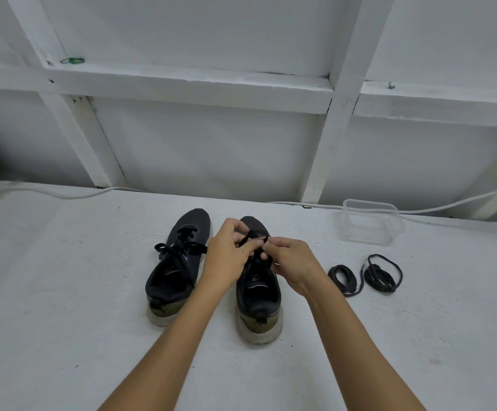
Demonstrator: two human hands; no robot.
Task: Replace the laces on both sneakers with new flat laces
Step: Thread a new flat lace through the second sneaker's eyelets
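A white counter (63, 292) carries everything, with a framed white wall along its far edge. Near the middle of the counter, toes toward that far edge, two dark sneakers are set side by side. The left sneaker (179, 262) is already laced with a flat black lace (182, 250) tied in a bow, so it is judged finished. The right sneaker (259, 295) is the one being worked on, and the task is judged to be close to its end.

Toward the right edge, two coiled round laces (365, 275) are laid apart from the shoes, presumably the old ones, and beyond them a clear plastic tub (371, 221) is placed close to the far edge.

Both hands are brought together over the tongue of the right sneaker. A loop of the new flat lace (253, 237) is pinched by the left hand (226, 253), and the other strand is gripped by the closed fingers (271, 243) of the right hand (291, 259). The eyelets beneath are hidden by the hands, so it cannot be told whether every row is threaded.

For a good bow, the lace is best kept flat and untwisted where it crosses. Even tension should be applied on both sides, so that the loops come out matched to those on the left sneaker. The knot should be seated low against the tongue before the loops are released.
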